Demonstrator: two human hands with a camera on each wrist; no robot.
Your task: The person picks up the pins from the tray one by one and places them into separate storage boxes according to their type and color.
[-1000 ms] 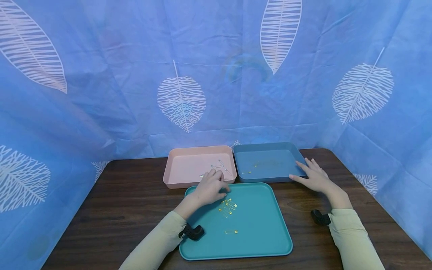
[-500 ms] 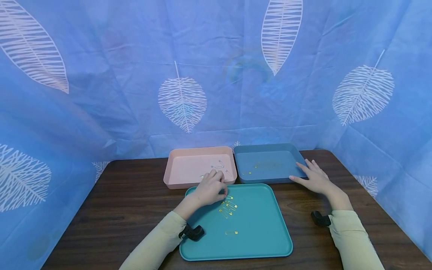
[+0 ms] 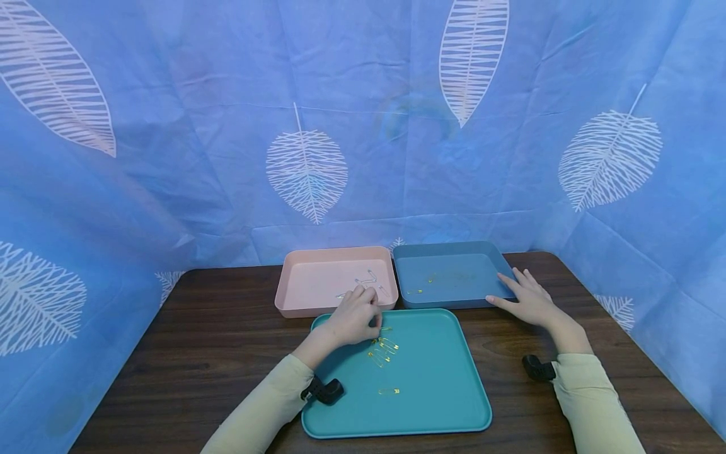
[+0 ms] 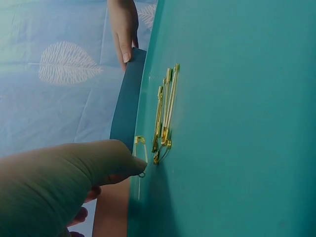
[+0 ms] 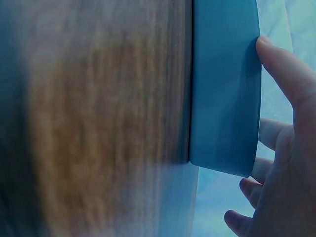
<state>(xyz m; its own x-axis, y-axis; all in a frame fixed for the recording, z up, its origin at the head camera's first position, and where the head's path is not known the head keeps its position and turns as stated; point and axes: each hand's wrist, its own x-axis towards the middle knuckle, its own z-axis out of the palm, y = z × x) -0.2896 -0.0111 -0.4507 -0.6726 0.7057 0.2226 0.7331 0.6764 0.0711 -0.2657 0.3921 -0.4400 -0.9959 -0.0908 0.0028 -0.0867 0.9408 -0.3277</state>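
Safety pins (image 3: 383, 349), thin and gold, lie in a small cluster on the far part of the teal tray (image 3: 442, 403), with one single pin (image 3: 389, 391) apart from them, nearer the person. The left hand (image 3: 354, 315) rests over the far left edge of that tray, fingers curled; in the left wrist view a fingertip (image 4: 129, 163) touches a small pin (image 4: 140, 148) at the tray's rim, though whether the hand truly pinches it is hard to tell from here. Over the last second the hand has barely shifted: it has drawn a little closer to the cluster and the pins lie as they did, so the pick-up looks only just begun. The right hand (image 3: 526, 296) lies flat and relaxed, holding nothing, its fingers against the right rim of the blue tray (image 3: 454, 249), which holds a few gold pins. Left of that stands a pink tray (image 3: 295, 277) with silver pins. All three trays sit on the dark wooden bench (image 3: 215, 340), with a blue leaf-patterned cloth (image 3: 227, 126) behind.
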